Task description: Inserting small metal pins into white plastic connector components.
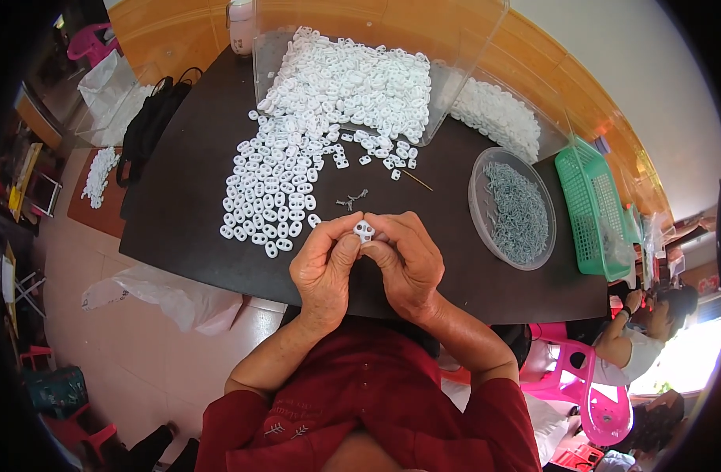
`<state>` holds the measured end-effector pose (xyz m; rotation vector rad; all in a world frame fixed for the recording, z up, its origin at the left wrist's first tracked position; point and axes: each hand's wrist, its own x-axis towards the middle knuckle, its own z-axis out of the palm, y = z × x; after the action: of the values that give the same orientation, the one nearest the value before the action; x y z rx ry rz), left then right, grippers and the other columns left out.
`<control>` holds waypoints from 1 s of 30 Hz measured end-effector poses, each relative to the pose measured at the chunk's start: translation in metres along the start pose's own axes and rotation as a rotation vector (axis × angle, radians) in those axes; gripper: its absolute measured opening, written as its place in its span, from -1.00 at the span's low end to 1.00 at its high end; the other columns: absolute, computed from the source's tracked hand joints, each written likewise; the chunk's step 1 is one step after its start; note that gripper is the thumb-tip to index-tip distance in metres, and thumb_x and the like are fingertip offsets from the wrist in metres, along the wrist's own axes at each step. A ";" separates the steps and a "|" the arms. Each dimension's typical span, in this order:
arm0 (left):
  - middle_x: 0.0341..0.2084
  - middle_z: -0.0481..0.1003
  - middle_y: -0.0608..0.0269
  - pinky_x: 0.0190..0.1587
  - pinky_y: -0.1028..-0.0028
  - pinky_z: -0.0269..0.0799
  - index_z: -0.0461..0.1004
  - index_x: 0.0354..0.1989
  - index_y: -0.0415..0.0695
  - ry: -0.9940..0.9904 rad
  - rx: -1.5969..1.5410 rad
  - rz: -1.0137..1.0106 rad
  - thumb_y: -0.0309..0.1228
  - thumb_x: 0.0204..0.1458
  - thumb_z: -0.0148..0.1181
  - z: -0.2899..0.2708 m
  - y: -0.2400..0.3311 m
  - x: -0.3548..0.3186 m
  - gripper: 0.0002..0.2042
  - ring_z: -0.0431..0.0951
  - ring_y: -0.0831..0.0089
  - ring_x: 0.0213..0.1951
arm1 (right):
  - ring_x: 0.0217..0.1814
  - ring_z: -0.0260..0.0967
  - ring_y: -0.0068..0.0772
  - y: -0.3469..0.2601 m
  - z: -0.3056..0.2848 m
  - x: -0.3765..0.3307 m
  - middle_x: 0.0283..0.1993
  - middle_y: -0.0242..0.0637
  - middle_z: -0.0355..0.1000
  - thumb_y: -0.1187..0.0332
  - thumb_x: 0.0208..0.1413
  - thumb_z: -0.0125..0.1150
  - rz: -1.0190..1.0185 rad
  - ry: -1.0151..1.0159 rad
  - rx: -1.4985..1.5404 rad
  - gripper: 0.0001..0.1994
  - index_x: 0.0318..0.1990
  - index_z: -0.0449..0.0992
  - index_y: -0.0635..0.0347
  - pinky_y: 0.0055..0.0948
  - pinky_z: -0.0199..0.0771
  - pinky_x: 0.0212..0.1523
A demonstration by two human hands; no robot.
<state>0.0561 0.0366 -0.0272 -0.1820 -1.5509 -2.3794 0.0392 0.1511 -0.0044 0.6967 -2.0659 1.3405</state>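
Between my two hands, just above the near side of the dark table (471, 275), is a small white plastic piece (364, 230) with dark round holes. The thumb and fingertips of my left hand (325, 267) pinch it from one side. My right hand (408, 267) pinches it from the other, so the fingers cover its edges. Beyond my fingertips lie a few small grey screw-like pieces (351, 200). Many similar white two-holed pieces (270, 197) are spread over the table to the left of them.
A clear bin (455, 94), tipped toward me, holds a heap of white pieces. At right stand a round clear tub (480, 228) of grey screw-like pieces and a green basket (585, 212). A thin stick (418, 180) lies mid-table. Another person (640, 338) sits at far right, near a pink chair (604, 409).
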 end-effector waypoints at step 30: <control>-0.41 0.42 0.36 -0.34 0.70 0.33 0.46 -0.15 -0.31 -0.045 -0.051 -0.026 -0.52 0.10 0.09 -0.004 0.003 0.005 -0.82 0.36 0.70 -0.40 | -0.44 0.26 -0.60 0.000 0.001 -0.003 -0.37 -0.31 0.39 0.64 -0.09 0.21 0.067 0.010 0.073 -0.77 -0.20 0.48 0.33 -0.64 0.29 -0.41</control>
<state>0.0522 0.0307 -0.0252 -0.2297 -1.5226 -2.4524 0.0411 0.1505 -0.0064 0.6554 -2.0572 1.4594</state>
